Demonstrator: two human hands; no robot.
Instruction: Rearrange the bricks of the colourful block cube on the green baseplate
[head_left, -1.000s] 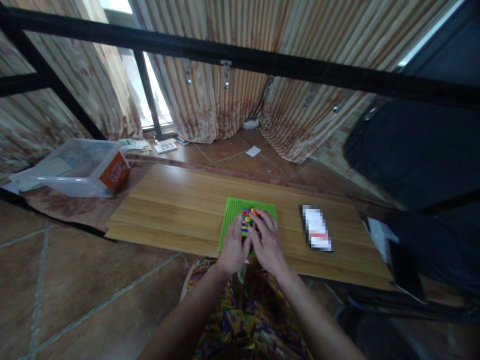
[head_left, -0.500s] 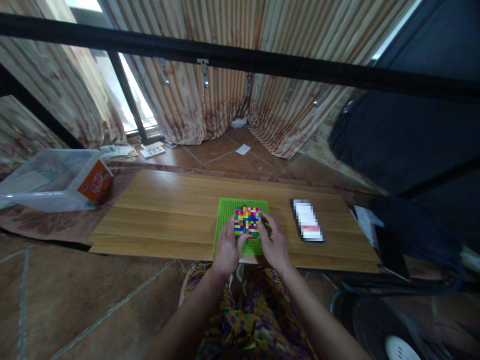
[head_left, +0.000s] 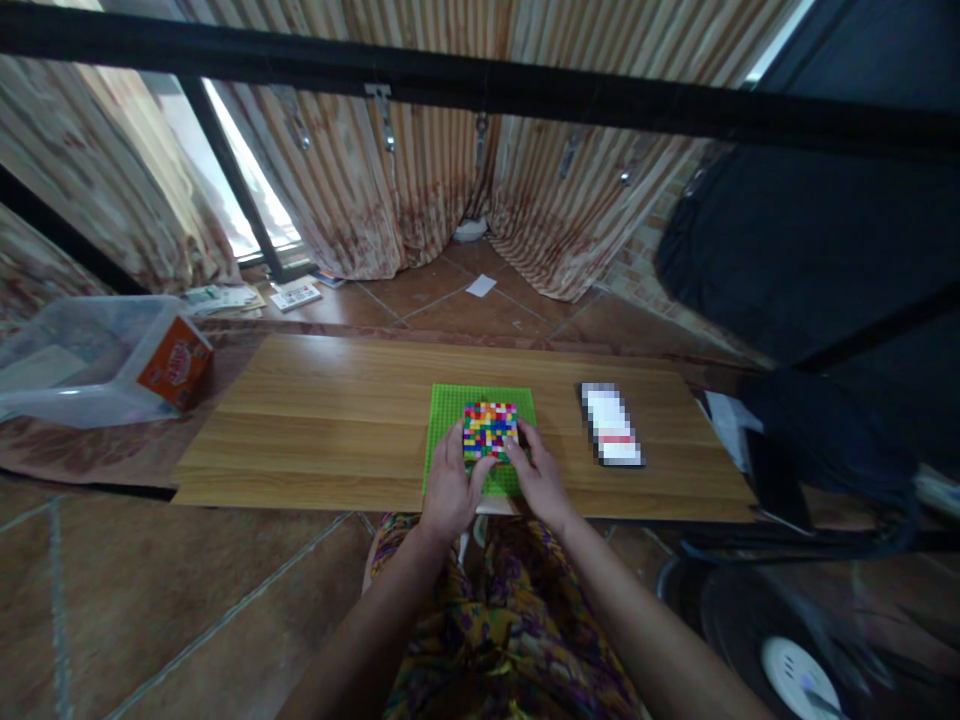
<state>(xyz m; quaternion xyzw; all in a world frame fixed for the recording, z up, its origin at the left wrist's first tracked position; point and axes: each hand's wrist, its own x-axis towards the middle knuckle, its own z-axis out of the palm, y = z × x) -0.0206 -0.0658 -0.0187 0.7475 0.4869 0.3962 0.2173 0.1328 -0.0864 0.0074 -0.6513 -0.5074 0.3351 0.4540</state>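
Observation:
A block of many-coloured toy bricks (head_left: 490, 428) sits over the middle of a green baseplate (head_left: 442, 405) on a wooden board. My left hand (head_left: 452, 487) grips the block's left side, its thumb along the near edge. On the opposite side, my right hand (head_left: 541, 478) has its fingers around the right edge and its thumb at the near right corner. Both hands are closed on the brick block. Whether the block is fixed to the baseplate or only resting on it, I cannot tell.
A phone (head_left: 610, 425) with a lit, blurred screen lies right of the baseplate on the wooden board (head_left: 322, 420). A clear plastic bin (head_left: 97, 350) with an orange label stands at the left. A dark metal bar (head_left: 480, 85) crosses above, before striped curtains (head_left: 435, 190).
The whole view has shifted slightly, with the board and hands a little higher in the picture. Both hands keep their hold on the brick block; the right thumb has moved slightly.

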